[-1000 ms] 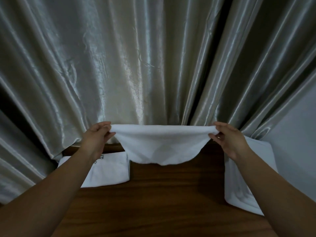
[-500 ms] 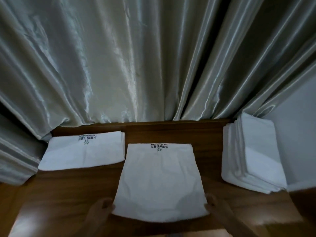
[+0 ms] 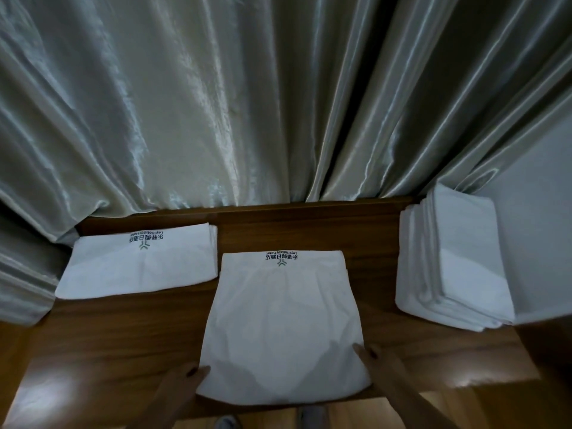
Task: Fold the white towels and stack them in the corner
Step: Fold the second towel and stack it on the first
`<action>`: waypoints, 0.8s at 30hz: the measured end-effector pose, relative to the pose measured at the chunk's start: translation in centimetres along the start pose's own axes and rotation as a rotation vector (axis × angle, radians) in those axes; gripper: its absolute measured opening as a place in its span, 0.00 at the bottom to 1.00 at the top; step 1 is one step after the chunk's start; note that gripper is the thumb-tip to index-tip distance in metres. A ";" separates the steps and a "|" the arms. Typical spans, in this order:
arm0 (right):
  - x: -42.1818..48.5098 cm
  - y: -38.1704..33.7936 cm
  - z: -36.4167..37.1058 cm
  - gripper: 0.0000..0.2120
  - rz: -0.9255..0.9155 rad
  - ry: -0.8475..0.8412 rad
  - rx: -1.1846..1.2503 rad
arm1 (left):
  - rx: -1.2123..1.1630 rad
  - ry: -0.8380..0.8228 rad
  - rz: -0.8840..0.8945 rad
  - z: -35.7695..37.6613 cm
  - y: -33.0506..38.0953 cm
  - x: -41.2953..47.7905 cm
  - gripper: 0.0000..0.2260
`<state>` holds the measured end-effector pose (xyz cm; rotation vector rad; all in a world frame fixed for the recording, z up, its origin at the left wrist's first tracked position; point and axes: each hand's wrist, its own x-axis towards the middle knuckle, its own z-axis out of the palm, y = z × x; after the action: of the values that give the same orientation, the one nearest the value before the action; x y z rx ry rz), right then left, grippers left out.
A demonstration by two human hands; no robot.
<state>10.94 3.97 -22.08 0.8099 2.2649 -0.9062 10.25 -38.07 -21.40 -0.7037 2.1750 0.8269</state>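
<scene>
Two hands frame the middle towel [image 3: 283, 323], which lies flat on the wooden table [image 3: 117, 332] at about 6 o'clock, logo edge away from you. Your left hand [image 3: 182, 380] sits at its near-left corner and your right hand [image 3: 379, 362] at its near-right corner, fingers extended on or beside the cloth; whether either pinches the hem, you cannot tell. That placement likely readies both near corners for a fold. At 10 o'clock a second towel [image 3: 139, 267] lies flat, just beside but apart. At 2 o'clock the folded stack [image 3: 455, 264] fills the corner against the wall [image 3: 538, 218]. Behind, the curtain [image 3: 247, 103] hangs to the table's far edge. Nothing blocks the way to the stack.
</scene>
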 end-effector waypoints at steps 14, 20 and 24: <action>-1.4 1.2 -0.5 0.14 0.023 -0.100 0.083 | -0.280 -0.005 -0.030 -1.7 0.4 -1.5 0.14; -5.0 -7.0 -9.1 0.16 -0.176 0.000 0.260 | -0.525 0.140 0.172 -8.4 6.7 -5.1 0.13; -5.8 -12.7 -14.8 0.14 -0.245 0.083 0.507 | -0.642 0.216 0.346 -14.5 12.4 -6.4 0.14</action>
<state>1.82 5.62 -3.94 0.7954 2.2656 -1.6305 -0.19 -39.06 -4.19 -0.7502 2.2567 1.7460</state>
